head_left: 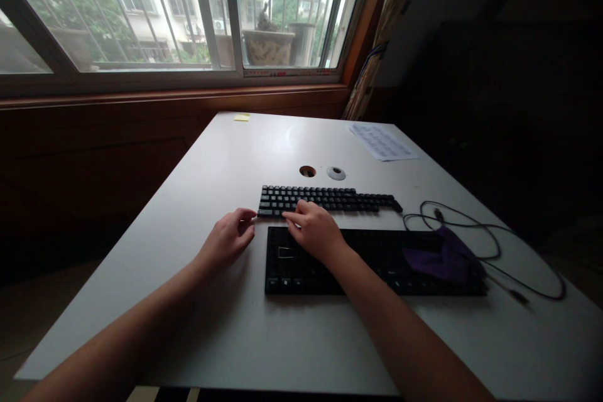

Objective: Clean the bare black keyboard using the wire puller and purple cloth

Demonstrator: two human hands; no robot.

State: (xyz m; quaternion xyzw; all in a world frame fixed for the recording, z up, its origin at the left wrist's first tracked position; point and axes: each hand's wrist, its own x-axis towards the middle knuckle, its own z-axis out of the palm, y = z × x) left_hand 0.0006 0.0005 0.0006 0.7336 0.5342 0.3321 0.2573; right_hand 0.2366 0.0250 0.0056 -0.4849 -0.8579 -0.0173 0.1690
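Observation:
Black keycaps (325,199) lie in rows on the white table, close together in keyboard order. At the left end of the nearest row, the index fingertip of my left hand (228,235) touches a wide keycap (264,213); the thumb is apart from it. My right hand (315,226) reaches over the keyboard base (377,264), its index finger stretched to the same row and its other fingers bent. Most keys are off the base, but a few keycaps (285,283) sit at its lower left. A small wire tool (285,252) rests on the base.
A purple cloth (445,257) covers the base's right part. A black cable (494,245) loops across the table's right side. Beyond the keycaps are a cable hole (308,171), a round cover (336,173), printed sheets (384,142) and yellow sticky notes (242,117).

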